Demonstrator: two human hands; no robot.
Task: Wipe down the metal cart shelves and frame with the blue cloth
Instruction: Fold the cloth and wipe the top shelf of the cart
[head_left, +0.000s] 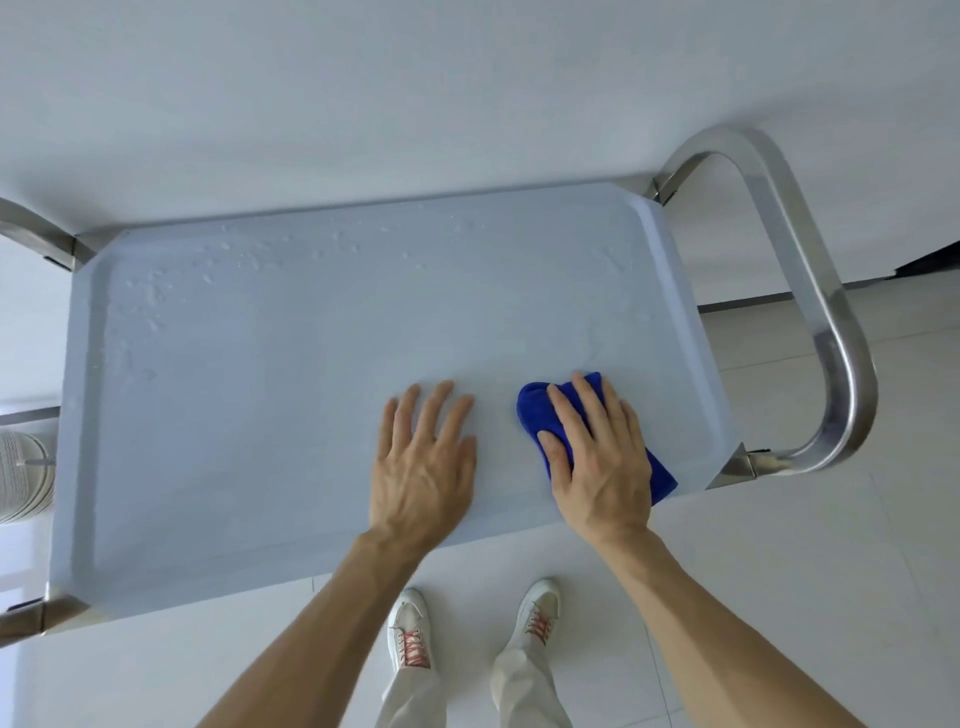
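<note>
The metal cart's top shelf (270, 395) fills the middle of the view, pale and shiny, with water droplets along its far and left parts. A blue cloth (535, 410) lies bunched on the shelf near the front right corner. My right hand (597, 457) lies flat on top of the cloth with straight fingers, pressing it to the shelf. My left hand (423, 462) rests flat on the bare shelf just left of the cloth, fingers spread. A curved steel handle (826, 322) loops out from the cart's right end.
Another steel frame bar (31, 223) shows at the far left corner. A white ribbed object (21, 473) stands on the floor left of the cart. A white wall runs behind the cart. My feet in white shoes (410, 629) stand on pale tiles in front.
</note>
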